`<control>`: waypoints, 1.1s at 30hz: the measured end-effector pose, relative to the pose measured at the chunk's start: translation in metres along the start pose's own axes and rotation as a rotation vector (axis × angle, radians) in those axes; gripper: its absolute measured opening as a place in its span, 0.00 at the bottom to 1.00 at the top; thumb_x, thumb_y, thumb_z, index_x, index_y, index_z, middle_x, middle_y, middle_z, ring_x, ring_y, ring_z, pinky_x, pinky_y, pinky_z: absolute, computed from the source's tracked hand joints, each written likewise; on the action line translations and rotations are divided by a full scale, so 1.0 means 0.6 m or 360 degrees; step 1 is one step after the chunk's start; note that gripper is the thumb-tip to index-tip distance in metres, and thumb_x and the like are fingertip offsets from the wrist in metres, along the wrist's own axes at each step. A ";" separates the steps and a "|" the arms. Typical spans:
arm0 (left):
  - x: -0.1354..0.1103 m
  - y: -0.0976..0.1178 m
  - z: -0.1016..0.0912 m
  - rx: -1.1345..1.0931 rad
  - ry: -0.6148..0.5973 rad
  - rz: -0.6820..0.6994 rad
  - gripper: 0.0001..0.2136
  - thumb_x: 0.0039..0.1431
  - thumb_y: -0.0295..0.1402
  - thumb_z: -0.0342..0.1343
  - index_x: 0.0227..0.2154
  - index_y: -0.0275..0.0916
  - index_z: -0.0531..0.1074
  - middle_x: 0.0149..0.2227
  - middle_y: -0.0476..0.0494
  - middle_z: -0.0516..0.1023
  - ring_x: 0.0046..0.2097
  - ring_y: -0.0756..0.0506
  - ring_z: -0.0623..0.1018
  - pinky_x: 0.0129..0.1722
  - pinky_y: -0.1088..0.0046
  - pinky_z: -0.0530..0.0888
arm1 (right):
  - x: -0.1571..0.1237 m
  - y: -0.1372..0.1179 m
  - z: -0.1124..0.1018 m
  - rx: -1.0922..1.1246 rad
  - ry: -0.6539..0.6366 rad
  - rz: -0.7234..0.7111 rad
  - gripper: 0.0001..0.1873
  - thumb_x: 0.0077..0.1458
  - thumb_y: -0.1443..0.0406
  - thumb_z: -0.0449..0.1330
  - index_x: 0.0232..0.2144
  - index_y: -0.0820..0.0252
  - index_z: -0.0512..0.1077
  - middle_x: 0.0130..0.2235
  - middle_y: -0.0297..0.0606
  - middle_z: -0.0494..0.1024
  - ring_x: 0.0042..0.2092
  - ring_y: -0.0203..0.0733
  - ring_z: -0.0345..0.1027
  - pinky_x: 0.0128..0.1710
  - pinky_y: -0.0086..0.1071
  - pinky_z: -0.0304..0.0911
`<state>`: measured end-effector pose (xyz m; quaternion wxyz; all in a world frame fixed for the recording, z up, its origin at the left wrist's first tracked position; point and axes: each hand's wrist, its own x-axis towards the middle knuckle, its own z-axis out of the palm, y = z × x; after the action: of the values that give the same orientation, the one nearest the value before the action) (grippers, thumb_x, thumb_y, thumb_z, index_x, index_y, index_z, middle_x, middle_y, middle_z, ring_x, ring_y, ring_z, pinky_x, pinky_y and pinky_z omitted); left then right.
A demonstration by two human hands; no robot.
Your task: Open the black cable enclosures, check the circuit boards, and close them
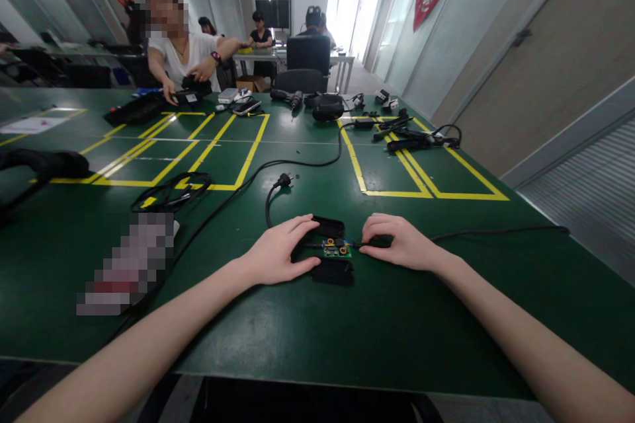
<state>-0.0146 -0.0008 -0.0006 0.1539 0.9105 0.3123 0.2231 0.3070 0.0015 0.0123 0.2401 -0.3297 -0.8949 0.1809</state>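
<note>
Fingers (pixel 297 225) of the left hand (pixel 278 252) lie flat and open, pressing just beside the left end of a small board (pixel 336 250). The right hand (pixel 399 244) bends its fingers onto the cable (pixel 496 232) at the other end; whether they pinch it, I cannot tell. Probably both hands keep the board steady. It is green, with copper coils, between two black shells (pixel 333 272), on the desk (pixel 446 317) near its front edge.

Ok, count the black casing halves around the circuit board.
2. One casing half lies just behind the circuit board, by the left hand; the other lies just in front of it. The right hand may hide more.
</note>
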 end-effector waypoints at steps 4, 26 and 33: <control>-0.002 -0.005 0.006 0.0008 -0.0009 0.0043 0.24 0.67 0.41 0.60 0.61 0.38 0.69 0.67 0.31 0.70 0.70 0.36 0.70 0.67 0.54 0.72 | 0.005 -0.007 0.018 -0.0009 0.0068 -0.0002 0.12 0.66 0.60 0.63 0.29 0.57 0.76 0.33 0.38 0.80 0.36 0.42 0.75 0.36 0.34 0.70; -0.005 0.003 0.012 0.0115 0.0093 0.0005 0.23 0.67 0.36 0.56 0.63 0.36 0.70 0.66 0.33 0.72 0.69 0.37 0.71 0.69 0.53 0.70 | 0.009 -0.011 0.040 -0.0145 0.0215 0.0117 0.11 0.62 0.62 0.64 0.28 0.58 0.73 0.31 0.36 0.77 0.28 0.37 0.68 0.29 0.30 0.64; -0.001 -0.013 0.005 0.0055 -0.0002 0.0032 0.24 0.70 0.39 0.56 0.65 0.36 0.69 0.68 0.34 0.70 0.70 0.40 0.69 0.70 0.58 0.69 | 0.010 -0.006 0.044 -0.0146 0.0232 0.0121 0.11 0.62 0.62 0.64 0.28 0.59 0.74 0.31 0.36 0.77 0.27 0.35 0.66 0.28 0.29 0.62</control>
<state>-0.0178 0.0044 -0.0066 0.1362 0.9162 0.3069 0.2186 0.2869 -0.0015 -0.0056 0.2823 -0.3863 -0.8692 0.1243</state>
